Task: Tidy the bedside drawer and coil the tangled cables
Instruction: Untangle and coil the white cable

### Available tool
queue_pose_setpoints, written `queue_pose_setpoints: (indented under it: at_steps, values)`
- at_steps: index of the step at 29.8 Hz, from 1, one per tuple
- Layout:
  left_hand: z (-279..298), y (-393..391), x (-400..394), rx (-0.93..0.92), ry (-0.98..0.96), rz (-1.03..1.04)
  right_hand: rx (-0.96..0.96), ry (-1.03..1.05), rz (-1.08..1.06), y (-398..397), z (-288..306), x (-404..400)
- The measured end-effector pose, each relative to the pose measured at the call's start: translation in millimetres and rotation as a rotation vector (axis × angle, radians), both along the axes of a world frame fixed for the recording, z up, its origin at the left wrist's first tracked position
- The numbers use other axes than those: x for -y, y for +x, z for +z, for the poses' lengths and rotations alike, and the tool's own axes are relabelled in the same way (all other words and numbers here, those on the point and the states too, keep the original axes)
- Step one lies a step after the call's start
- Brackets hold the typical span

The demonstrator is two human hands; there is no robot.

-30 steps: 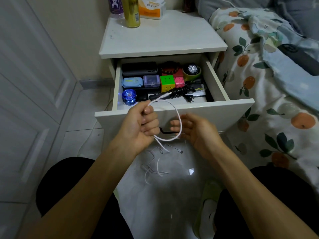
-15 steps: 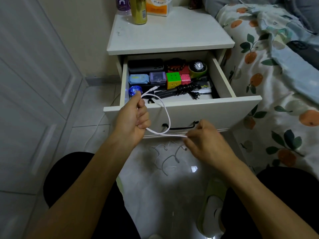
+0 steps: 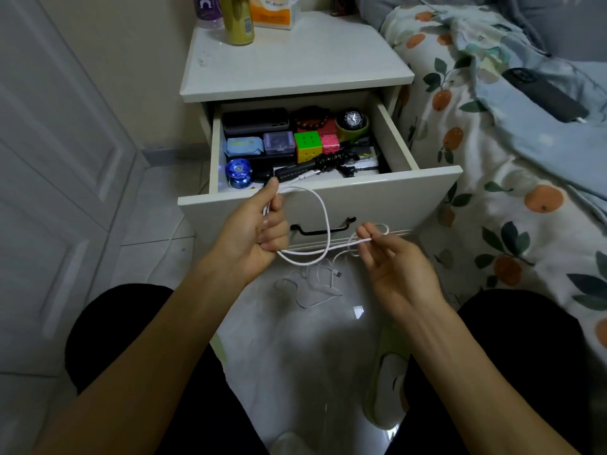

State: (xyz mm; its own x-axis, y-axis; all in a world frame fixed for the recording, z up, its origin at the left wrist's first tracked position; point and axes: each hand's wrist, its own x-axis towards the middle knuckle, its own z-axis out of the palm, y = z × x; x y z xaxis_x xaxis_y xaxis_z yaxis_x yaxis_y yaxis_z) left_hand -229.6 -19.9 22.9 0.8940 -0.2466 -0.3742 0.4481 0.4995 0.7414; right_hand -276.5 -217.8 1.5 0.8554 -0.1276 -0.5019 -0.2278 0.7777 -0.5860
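A white cable (image 3: 323, 221) loops in front of the open bedside drawer (image 3: 328, 195). My left hand (image 3: 259, 228) grips a bundle of its turns in a curled fist just below the drawer's front edge. My right hand (image 3: 391, 261) pinches the cable's loose run between thumb and forefinger, palm up, to the right of the black drawer handle (image 3: 323, 228). The cable's tail hangs to the floor, its plug (image 3: 336, 274) dangling. Inside the drawer lies a coiled black cable with a plug (image 3: 335, 159).
The drawer holds a blue yo-yo (image 3: 238, 170), two puzzle cubes (image 3: 308, 146), small boxes, a bead bracelet and a watch (image 3: 353, 121). A can (image 3: 237, 18) and tissue pack stand on the nightstand top. Bed with patterned quilt (image 3: 492, 159) at right; a slipper (image 3: 384, 389) on the tiled floor.
My right hand has turned palm up and lifted slightly to the right, drawing the cable's loose run out. My left hand keeps its grip on the turns.
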Motion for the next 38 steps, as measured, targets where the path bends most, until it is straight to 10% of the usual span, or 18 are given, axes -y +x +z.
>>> queue_pose_setpoints:
  at_steps: [17, 25, 29, 38]
  values:
    - [-8, -10, 10, 0.018, 0.301, -0.432, 0.542, -1.143, 0.159, -9, -3, -1]
    - [-10, -17, 18, 0.290, 0.519, -0.285, 0.558, -0.873, 0.475, -10, 3, -10]
    - [-15, -19, 23, 0.649, 0.992, -0.029, 0.501, -0.834, 0.452, -7, -1, -11]
    - [-14, -29, 39, 0.501, 0.637, 0.068, 0.415, -0.543, 0.488, 1, 2, -8]
